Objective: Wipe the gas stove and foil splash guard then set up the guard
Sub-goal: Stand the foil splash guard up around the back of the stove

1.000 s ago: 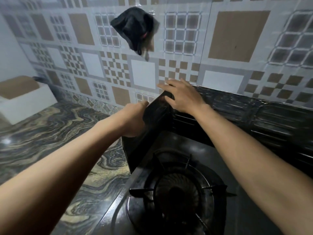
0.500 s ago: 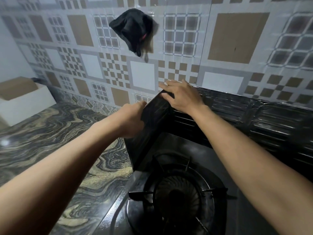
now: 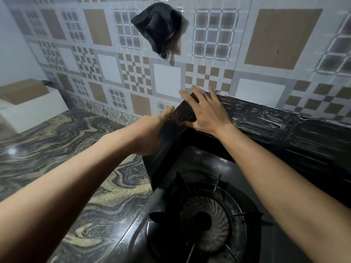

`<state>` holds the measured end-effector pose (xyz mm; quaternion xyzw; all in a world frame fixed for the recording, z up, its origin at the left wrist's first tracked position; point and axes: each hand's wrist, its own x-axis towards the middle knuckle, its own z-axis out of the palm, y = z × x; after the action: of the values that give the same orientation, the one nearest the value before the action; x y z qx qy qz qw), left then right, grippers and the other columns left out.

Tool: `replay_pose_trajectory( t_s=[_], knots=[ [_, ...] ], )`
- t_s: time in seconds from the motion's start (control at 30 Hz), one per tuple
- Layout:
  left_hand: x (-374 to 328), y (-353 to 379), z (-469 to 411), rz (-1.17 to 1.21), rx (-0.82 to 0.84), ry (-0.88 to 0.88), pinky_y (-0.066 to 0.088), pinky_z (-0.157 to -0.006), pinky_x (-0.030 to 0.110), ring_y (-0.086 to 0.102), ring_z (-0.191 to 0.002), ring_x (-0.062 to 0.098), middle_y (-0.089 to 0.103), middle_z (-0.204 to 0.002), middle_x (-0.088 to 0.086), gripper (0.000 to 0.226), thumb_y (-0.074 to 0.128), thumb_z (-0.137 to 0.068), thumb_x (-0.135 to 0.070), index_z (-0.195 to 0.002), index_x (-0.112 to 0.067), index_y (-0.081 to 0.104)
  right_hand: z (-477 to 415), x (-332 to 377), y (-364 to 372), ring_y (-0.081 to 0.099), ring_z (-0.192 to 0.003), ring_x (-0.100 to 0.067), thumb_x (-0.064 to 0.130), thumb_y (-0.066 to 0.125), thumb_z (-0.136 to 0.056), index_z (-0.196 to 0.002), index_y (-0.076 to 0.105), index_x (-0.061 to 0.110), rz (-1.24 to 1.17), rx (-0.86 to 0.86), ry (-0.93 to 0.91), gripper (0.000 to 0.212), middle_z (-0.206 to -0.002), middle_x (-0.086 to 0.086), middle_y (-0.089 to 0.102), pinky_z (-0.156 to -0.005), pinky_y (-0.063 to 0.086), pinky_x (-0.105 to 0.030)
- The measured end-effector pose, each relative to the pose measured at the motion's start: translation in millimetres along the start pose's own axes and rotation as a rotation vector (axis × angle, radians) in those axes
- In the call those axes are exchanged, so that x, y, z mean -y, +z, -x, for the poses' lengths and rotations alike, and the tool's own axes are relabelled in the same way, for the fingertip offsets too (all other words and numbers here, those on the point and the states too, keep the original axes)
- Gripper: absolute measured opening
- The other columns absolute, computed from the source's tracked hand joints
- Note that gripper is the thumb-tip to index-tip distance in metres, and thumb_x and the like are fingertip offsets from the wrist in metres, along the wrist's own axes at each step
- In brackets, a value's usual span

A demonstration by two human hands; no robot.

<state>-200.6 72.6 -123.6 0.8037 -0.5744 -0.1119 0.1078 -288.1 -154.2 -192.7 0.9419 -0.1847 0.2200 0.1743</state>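
The dark embossed foil splash guard (image 3: 284, 130) stands upright along the tiled wall behind the black gas stove (image 3: 201, 168), with a side panel folded forward at the left. My right hand (image 3: 205, 111) lies flat with spread fingers over the guard's top corner. My left hand (image 3: 152, 133) presses against the outer face of the side panel, its fingers pointing to the corner. The round burner with its pan support (image 3: 207, 219) sits in front, between my arms.
A black cloth (image 3: 157, 25) hangs on the patterned tile wall above the corner. A marbled countertop (image 3: 57, 152) stretches to the left of the stove. A white box with a brown lid (image 3: 28, 103) stands at its far left end.
My right hand has spread its fingers and flattened over the guard's corner. My left hand has slid forward along the side panel, fingers now stretched out toward the corner.
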Motion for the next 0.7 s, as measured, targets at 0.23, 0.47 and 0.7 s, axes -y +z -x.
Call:
replay_pose_trajectory(
  t_s=[0.23, 0.47, 0.7],
  knots=[
    [-2.5, 2.6, -11.4, 0.019, 0.042, -0.047, 0.047, -0.089, 0.033, 0.055, -0.121, 0.035, 0.051, -0.144, 0.019, 0.099, 0.051, -0.082, 0.002, -0.158, -0.027, -0.006, 5.1, -3.6, -9.3, 0.004, -0.152, -0.029, 0.062, 0.062, -0.083, -0.156, -0.009, 0.011, -0.064, 0.078, -0.043, 0.113, -0.163, -0.021, 0.004, -0.123, 0.004, -0.045],
    [-20.5, -6.1, -34.5, 0.075, 0.019, -0.058, 0.042, -0.100, 0.039, 0.050, -0.128, 0.035, 0.051, -0.144, 0.018, 0.075, 0.064, -0.087, -0.016, -0.152, -0.014, 0.027, 59.8, -39.5, -21.7, 0.017, -0.150, -0.034, 0.023, 0.061, -0.091, -0.154, 0.022, 0.009, 0.183, 0.114, 0.001, 0.075, -0.160, -0.019, 0.022, -0.122, 0.010, -0.048],
    [-26.4, 0.6, -71.9, 0.137, 0.060, -0.037, 0.039, -0.110, 0.049, 0.047, -0.130, 0.037, 0.050, -0.144, 0.018, 0.088, 0.056, -0.083, -0.005, -0.157, -0.022, 0.012, 66.4, -56.6, -2.7, -0.012, -0.149, -0.034, 0.047, 0.057, -0.092, -0.157, -0.001, 0.015, 0.451, 0.262, 0.044, 0.092, -0.162, -0.020, -0.008, -0.120, -0.005, -0.056]
  ],
)
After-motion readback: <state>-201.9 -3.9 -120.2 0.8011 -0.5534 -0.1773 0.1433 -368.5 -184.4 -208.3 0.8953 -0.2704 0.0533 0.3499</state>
